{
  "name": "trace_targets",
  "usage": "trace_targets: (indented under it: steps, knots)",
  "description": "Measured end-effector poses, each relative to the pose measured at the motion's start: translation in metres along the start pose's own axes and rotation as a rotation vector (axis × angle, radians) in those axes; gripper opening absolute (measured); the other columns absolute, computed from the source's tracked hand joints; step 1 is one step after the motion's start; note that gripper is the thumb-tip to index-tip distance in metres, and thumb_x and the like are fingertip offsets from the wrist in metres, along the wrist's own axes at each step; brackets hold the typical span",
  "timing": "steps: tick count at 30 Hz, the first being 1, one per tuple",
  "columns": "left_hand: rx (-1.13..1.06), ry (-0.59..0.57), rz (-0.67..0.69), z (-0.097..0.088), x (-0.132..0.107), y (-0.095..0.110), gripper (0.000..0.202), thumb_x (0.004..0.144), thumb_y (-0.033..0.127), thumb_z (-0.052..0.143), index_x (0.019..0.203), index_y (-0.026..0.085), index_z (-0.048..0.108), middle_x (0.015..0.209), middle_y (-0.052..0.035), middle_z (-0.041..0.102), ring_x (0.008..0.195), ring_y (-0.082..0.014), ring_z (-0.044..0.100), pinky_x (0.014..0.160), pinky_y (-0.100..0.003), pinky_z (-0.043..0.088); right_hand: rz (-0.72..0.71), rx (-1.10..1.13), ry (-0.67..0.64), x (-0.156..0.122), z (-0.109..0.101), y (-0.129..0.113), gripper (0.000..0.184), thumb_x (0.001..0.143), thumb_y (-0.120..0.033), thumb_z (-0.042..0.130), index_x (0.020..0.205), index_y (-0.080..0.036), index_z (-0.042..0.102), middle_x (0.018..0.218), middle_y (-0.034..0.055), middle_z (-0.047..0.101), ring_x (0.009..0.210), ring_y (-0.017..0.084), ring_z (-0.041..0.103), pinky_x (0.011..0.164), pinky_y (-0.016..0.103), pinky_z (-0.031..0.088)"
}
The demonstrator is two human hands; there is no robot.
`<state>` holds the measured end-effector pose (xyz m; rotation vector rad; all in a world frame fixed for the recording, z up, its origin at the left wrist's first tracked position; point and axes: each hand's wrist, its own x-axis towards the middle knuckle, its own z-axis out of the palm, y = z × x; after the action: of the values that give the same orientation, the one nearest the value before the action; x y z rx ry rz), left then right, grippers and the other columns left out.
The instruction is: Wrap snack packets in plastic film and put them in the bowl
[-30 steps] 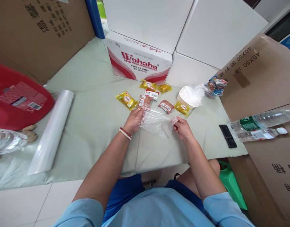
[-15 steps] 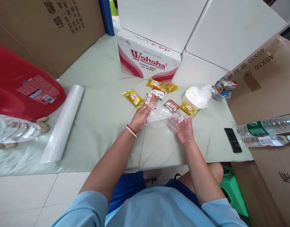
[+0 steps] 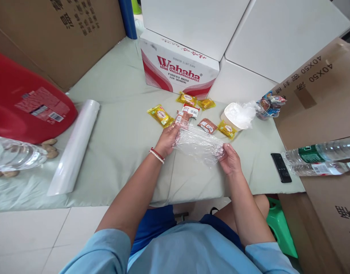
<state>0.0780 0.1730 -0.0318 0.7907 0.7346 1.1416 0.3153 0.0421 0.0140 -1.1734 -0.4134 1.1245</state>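
A clear plastic bag (image 3: 198, 146) is stretched between my hands above the table. My left hand (image 3: 168, 139) pinches its left end, and my right hand (image 3: 230, 159) grips the right end with fingers closed. Just beyond the bag lie a reddish-brown packet (image 3: 183, 118), a red-and-white packet (image 3: 190, 110) and a brown packet (image 3: 207, 126). Yellow-wrapped snacks lie around them: one on the left (image 3: 160, 115), one at the back (image 3: 186, 99), one beside it (image 3: 206, 104) and one on the right (image 3: 226, 129). The bag partly overlaps the view of the nearest packet.
A white tub (image 3: 234, 118) with clear plastic stands at the right, near a container of snacks (image 3: 270, 105). A Wahaha carton (image 3: 179, 66) is behind. A plastic film roll (image 3: 75, 148) and red jug (image 3: 32, 102) are left; a black phone-like object (image 3: 281, 168) and bottles (image 3: 320, 153) right.
My right hand, open against the plastic before, has closed on the bag's right end and moved slightly right. The bag is now spread wider. My left hand keeps its hold.
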Motion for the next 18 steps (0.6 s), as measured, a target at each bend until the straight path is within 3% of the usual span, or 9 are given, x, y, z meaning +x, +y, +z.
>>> trace_targets:
  steps: [2,4,5,7,11,14,18]
  knots:
    - [0.002,-0.018,-0.001,0.003,-0.003,0.002,0.053,0.075,0.068,0.087,0.085,0.019,0.07,0.073,-0.0014,0.061,0.064,-0.0148,0.054,0.059,-0.028,0.045,0.007,0.107,-0.043,-0.004,0.001,-0.001,0.04,0.064,-0.036,0.099,0.081,-0.024,0.066,0.088,-0.0041,0.075,0.084,0.016,0.071,0.079,0.033,0.064]
    - [0.005,-0.028,-0.012,0.006,-0.005,0.004,0.055,0.075,0.068,0.087,0.087,0.017,0.07,0.075,-0.0016,0.063,0.066,-0.0142,0.055,0.06,-0.027,0.046,0.069,0.158,-0.128,-0.007,0.002,0.0,0.038,0.069,-0.04,0.097,0.091,-0.026,0.069,0.11,-0.0007,0.08,0.103,0.022,0.074,0.094,0.047,0.064]
    - [0.006,-0.03,-0.02,0.007,-0.006,0.005,0.056,0.074,0.068,0.088,0.089,0.017,0.07,0.077,-0.0016,0.064,0.067,-0.014,0.056,0.06,-0.026,0.046,0.102,0.155,-0.17,-0.008,0.004,0.002,0.04,0.071,-0.041,0.096,0.098,-0.027,0.07,0.118,0.0007,0.079,0.108,0.024,0.074,0.097,0.049,0.063]
    - [0.002,-0.031,-0.026,0.007,-0.007,0.006,0.06,0.071,0.069,0.089,0.091,0.017,0.07,0.079,-0.0013,0.066,0.068,-0.0136,0.057,0.061,-0.025,0.048,0.166,0.099,-0.245,-0.009,0.006,0.005,0.05,0.072,-0.038,0.095,0.114,-0.029,0.071,0.126,0.0033,0.079,0.106,0.023,0.075,0.092,0.044,0.065]
    - [0.032,-0.032,-0.054,0.004,-0.006,0.007,0.061,0.071,0.074,0.087,0.079,0.02,0.061,0.061,0.0045,0.05,0.051,-0.0093,0.043,0.047,-0.024,0.033,0.285,-0.079,-0.372,-0.009,0.005,0.007,0.061,0.069,-0.027,0.096,0.125,-0.025,0.072,0.116,0.0082,0.082,0.092,0.02,0.077,0.064,0.024,0.06]
    - [0.08,-0.044,-0.085,0.002,-0.006,0.006,0.059,0.076,0.074,0.083,0.075,0.021,0.058,0.056,0.0059,0.04,0.044,-0.0078,0.033,0.043,-0.025,0.021,0.299,-0.16,-0.386,-0.01,0.0,0.002,0.049,0.069,-0.03,0.096,0.113,-0.02,0.078,0.097,0.0078,0.082,0.084,0.019,0.076,0.055,0.02,0.054]
    - [0.099,-0.086,-0.092,0.004,-0.007,0.007,0.056,0.077,0.073,0.083,0.083,0.019,0.068,0.057,0.006,0.038,0.045,-0.0082,0.032,0.043,-0.025,0.019,0.303,-0.236,-0.387,-0.009,-0.014,-0.008,0.045,0.067,-0.039,0.099,0.104,-0.02,0.08,0.082,0.0043,0.077,0.071,0.015,0.069,0.055,0.022,0.051]
